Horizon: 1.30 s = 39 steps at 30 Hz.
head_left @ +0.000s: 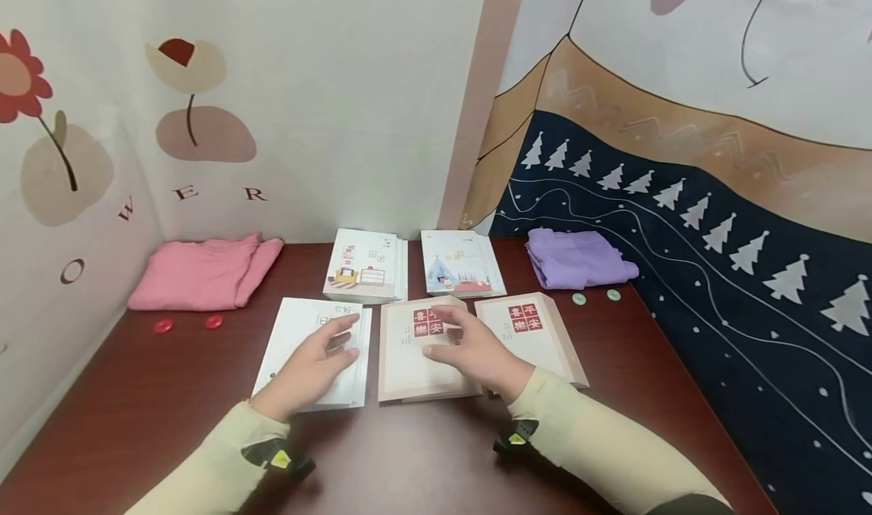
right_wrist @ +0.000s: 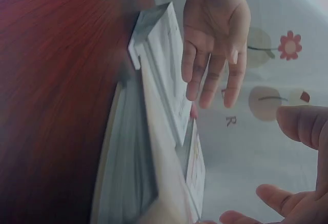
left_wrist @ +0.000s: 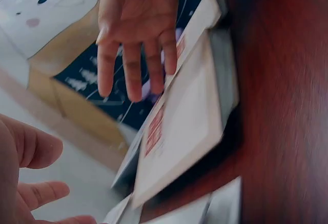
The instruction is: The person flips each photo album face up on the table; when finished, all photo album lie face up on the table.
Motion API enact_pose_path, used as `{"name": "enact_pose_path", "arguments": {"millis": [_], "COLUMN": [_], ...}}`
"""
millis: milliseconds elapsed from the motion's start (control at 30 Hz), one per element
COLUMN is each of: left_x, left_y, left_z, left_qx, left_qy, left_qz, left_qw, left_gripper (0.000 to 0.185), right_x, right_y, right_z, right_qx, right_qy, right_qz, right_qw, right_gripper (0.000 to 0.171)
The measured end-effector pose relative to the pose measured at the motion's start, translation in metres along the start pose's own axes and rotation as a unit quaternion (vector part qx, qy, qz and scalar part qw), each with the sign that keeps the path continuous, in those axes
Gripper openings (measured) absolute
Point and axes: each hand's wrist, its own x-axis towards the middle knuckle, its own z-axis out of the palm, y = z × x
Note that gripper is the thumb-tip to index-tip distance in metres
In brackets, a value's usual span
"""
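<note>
My left hand (head_left: 309, 371) hovers over the front-left stack of white notebooks (head_left: 282, 341), its fingers extended and holding nothing. Over the middle stack of beige-edged notebooks (head_left: 409, 367) hangs my right hand (head_left: 480, 352), also with nothing between thumb and fingers. The palms face each other across a gap. In the left wrist view the right hand (left_wrist: 141, 24) shows its bare palm, and the right wrist view shows the left palm (right_wrist: 215, 34) likewise. A second beige-edged stack (head_left: 555, 352) with red printed characters lies just right of the right hand.
Behind stand two more notebook stacks, one with a room drawing (head_left: 368, 257) and one with a tent drawing (head_left: 470, 254). A folded pink cloth (head_left: 197, 273) with two red buttons (head_left: 214, 322) lies left. A purple cloth (head_left: 579, 261) and two green buttons (head_left: 579, 299) lie right.
</note>
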Motion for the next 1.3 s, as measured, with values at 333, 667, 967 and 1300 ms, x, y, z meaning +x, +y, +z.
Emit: {"name": "enact_pose_path", "arguments": {"millis": [333,667,967,1300], "left_x": [0.01,0.022,0.034,0.035], "left_y": [0.007,0.004,0.004,0.005], "left_z": [0.043,0.057,0.063,0.064], "left_qx": [-0.059,-0.066,-0.075,-0.096], "left_qy": [-0.046,-0.037,-0.041,-0.038], "left_qz": [-0.1,-0.152,-0.167,-0.178], "left_qw": [0.9922,0.9855,0.9822,0.9786], "left_gripper": [0.068,0.076,0.082,0.086], "right_x": [-0.008,-0.011,-0.01,-0.011], "right_y": [0.021,0.022,0.024,0.024], "right_z": [-0.025,-0.021,-0.02,-0.022], "right_qx": [-0.004,0.014,0.009,0.006], "right_qy": [0.013,-0.002,0.003,0.001], "right_qz": [0.035,0.034,0.041,0.037], "right_qw": [0.999,0.999,0.999,0.999], "right_gripper": [0.077,0.078,0.077,0.077]}}
